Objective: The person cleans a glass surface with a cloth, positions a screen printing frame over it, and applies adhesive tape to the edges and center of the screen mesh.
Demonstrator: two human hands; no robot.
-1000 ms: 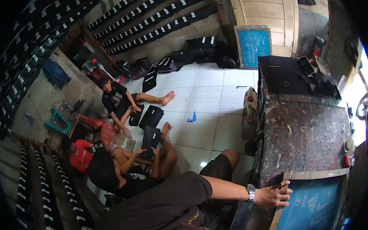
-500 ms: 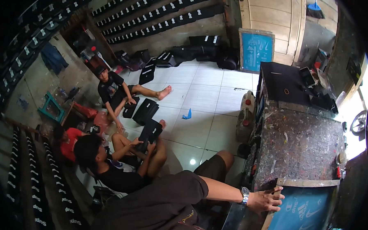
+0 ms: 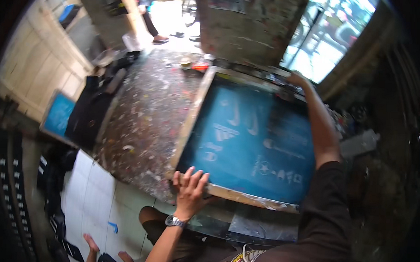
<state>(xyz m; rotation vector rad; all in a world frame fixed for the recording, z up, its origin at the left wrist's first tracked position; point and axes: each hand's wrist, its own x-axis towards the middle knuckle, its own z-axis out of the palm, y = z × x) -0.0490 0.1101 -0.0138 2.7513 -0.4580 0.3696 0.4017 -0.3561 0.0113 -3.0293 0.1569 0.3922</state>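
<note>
A wooden-framed screen-printing screen (image 3: 192, 121) with blue mesh and pale logo shapes lies at a slant before me on the worktable. My left hand (image 3: 190, 195), a watch on its wrist, grips the near left corner, fingers over the top of the wood. At the far right corner, beside some dark metal parts, is my right hand (image 3: 298, 81). It is blurred and its fingers are largely hidden, so I cannot tell if it grips the frame there.
Paint specks cover the worktable (image 3: 145, 114) to the left of the screen. A tin (image 3: 185, 63) and a red object (image 3: 199, 66) stand at its far side. Black sheets (image 3: 86, 111) lie at its left end, next to another blue screen (image 3: 59, 115). Bare feet (image 3: 90, 242) show on the tiled floor.
My view has swung right, from the seated people to the screen. My right arm has come into view, stretched to the far corner. My left hand still holds the frame.
</note>
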